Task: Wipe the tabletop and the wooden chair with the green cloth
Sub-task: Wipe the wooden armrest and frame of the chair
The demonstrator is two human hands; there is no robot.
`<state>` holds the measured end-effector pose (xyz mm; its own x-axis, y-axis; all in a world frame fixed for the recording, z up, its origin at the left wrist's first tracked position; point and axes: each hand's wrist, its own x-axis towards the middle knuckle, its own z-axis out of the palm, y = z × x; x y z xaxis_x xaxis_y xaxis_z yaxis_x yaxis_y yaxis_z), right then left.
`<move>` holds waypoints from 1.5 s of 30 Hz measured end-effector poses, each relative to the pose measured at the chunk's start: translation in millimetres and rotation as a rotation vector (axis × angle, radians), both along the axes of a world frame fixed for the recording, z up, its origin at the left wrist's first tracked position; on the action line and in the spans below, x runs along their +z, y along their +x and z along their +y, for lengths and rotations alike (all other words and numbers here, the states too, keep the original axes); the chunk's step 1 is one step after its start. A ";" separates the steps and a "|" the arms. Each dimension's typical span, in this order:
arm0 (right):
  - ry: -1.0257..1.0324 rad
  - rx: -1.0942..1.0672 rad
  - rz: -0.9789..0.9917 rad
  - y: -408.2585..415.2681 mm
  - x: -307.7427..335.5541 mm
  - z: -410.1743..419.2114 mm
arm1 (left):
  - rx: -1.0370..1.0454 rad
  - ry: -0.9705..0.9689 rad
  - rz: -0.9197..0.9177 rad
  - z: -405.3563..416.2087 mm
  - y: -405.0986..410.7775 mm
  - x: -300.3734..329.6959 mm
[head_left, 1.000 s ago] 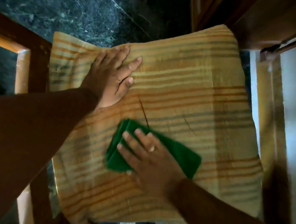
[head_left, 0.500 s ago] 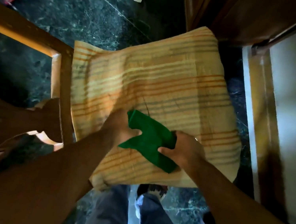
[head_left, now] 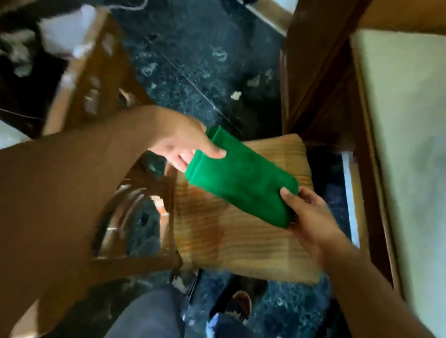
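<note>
The folded green cloth [head_left: 240,177] hangs in the air above the chair's striped orange cushion [head_left: 234,237]. My left hand [head_left: 182,142] pinches its left end, thumb on top. My right hand [head_left: 307,216] grips its right end from below and the side. The wooden chair [head_left: 132,224] stands under my left forearm, its carved back on the left and partly hidden by my arm. The pale tabletop [head_left: 429,136] with a wooden rim fills the right side, apart from both hands.
A wooden table leg [head_left: 309,66] rises just behind the cushion. Dark green marble floor [head_left: 198,58] with paper scraps lies beyond. Another wooden frame [head_left: 86,70] and a white cable are at the upper left. My legs and shoes [head_left: 232,309] are below.
The cloth has been lifted off the cushion and stretched flat between both hands. The view has swung up and back, bringing the tabletop and more floor into sight.
</note>
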<state>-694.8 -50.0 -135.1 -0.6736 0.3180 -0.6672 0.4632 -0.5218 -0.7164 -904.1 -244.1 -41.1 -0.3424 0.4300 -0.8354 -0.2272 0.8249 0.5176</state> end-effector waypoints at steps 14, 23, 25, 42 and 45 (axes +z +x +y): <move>0.563 0.477 0.004 -36.6 87.2 -244.2 | 0.469 0.260 0.011 -280.2 36.5 64.1; 0.833 0.527 -0.092 -101.5 116.8 -339.1 | -0.081 0.167 1.040 -226.2 -63.5 49.4; 0.972 0.488 -0.113 -113.7 119.3 -346.3 | -0.413 0.232 1.188 -186.5 -80.1 44.5; 0.216 0.409 0.278 -117.7 91.7 -308.8 | -0.979 0.105 1.331 -147.3 -105.5 20.4; 0.169 0.519 0.234 -66.1 80.7 -309.0 | -0.962 0.121 1.315 -145.4 -107.4 19.4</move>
<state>-760.9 -359.1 -54.4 -0.8926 -0.0029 -0.4509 0.4469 -0.1389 -0.8837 -1011.5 -389.5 -21.7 -0.3329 0.9311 -0.1489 0.9418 0.3362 -0.0032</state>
